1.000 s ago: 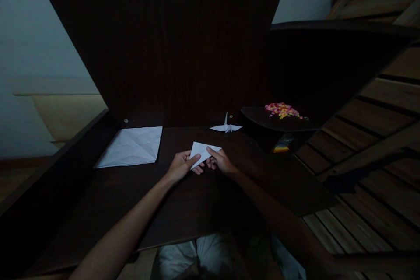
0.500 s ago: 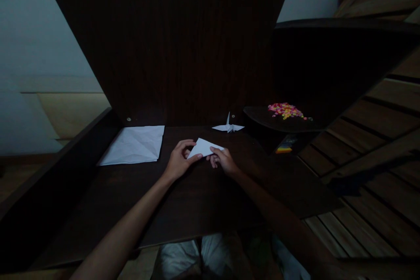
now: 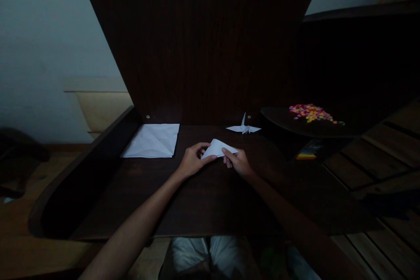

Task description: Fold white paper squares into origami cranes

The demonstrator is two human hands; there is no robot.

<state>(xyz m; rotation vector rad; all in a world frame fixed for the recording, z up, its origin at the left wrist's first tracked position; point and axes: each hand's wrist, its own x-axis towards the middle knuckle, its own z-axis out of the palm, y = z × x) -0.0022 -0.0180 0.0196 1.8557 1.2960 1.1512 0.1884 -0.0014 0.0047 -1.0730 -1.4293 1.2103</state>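
A folded piece of white paper (image 3: pixel 216 148) is held between my two hands, just above the dark desk. My left hand (image 3: pixel 195 159) pinches its left side, thumb along the lower edge and fingers behind. On the right corner, my right hand (image 3: pixel 239 161) grips with the thumb on top and the other fingers curled underneath. Behind the hands, a white origami crane (image 3: pixel 243 129) stands with wings spread and one point upright. Left of them lie several stacked sheets of creased white paper (image 3: pixel 152 141).
A small raised shelf (image 3: pixel 278 123) on the right carries a heap of colourful small pieces (image 3: pixel 311 113). Beneath it sits a bright-coloured item (image 3: pixel 306 151), too dark to make out. A tall dark panel (image 3: pixel 197 43) closes the desk's back, and a low side wall (image 3: pixel 88 175) bounds its left.
My view has turned left, so everything appears shifted right. Both hands keep hold of the folded paper, and its upper face now looks slightly bowed. The crane and sheets stay where they were.
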